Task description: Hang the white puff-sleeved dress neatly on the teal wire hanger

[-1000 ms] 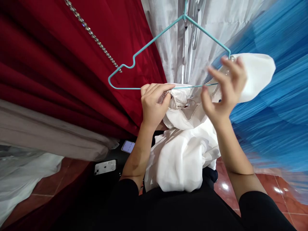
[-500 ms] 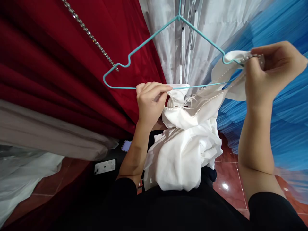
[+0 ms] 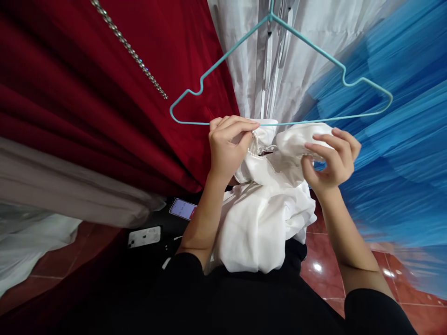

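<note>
A white garment (image 3: 258, 223) with pearl-like beads along its neckline lies bunched over the lap. My left hand (image 3: 232, 144) pinches its beaded edge together with the bottom bar of a light blue hanger (image 3: 310, 44). On the right, my right hand (image 3: 331, 160) is at another white part of the garment, thumb and index finger closed near its edge and the other fingers lifted. The hanger's right shoulder has no cloth on it. Fabric partly hides what lies between the right fingertips.
Red drapery (image 3: 181, 70) with a beaded strand (image 3: 129, 49) hangs at left, blue tulle (image 3: 401, 139) at right, white cloth (image 3: 240, 60) behind. Two phones, one face down (image 3: 144, 237) and one lit (image 3: 181, 208), rest on a dark surface at lower left.
The right part of the garment has come off the hanger's right end. My right hand has moved left and down with it, and the hanger has shifted slightly right.
</note>
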The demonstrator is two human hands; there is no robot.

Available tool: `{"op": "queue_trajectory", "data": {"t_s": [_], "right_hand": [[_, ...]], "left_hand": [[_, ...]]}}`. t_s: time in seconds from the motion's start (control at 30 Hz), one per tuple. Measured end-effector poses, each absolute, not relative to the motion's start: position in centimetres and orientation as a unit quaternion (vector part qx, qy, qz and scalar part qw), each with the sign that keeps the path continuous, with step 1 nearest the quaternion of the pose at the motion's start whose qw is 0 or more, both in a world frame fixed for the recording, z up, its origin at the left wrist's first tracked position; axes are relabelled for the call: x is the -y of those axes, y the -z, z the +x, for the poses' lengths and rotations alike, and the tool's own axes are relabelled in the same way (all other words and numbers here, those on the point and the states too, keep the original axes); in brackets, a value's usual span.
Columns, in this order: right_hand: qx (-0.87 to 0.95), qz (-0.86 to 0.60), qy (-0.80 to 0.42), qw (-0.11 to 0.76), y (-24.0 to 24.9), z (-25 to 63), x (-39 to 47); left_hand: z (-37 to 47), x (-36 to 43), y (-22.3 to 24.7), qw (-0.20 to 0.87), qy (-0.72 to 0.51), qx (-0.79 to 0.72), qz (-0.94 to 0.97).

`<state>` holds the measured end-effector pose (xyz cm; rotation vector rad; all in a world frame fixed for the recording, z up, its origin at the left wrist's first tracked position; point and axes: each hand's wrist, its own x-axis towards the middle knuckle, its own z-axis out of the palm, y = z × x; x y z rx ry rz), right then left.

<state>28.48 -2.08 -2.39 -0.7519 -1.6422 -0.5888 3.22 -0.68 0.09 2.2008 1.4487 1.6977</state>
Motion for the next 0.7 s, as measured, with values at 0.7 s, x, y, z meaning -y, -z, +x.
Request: {"op": "queue_trajectory", "data": {"t_s": [0.7], "right_hand": [[0.715,-0.394,0.126,0.564,1.8,23.7,-2.4]], "left_hand": [[-3.5,3.9,4.8,0.096,-0.640,-0.533,0.545]]}}
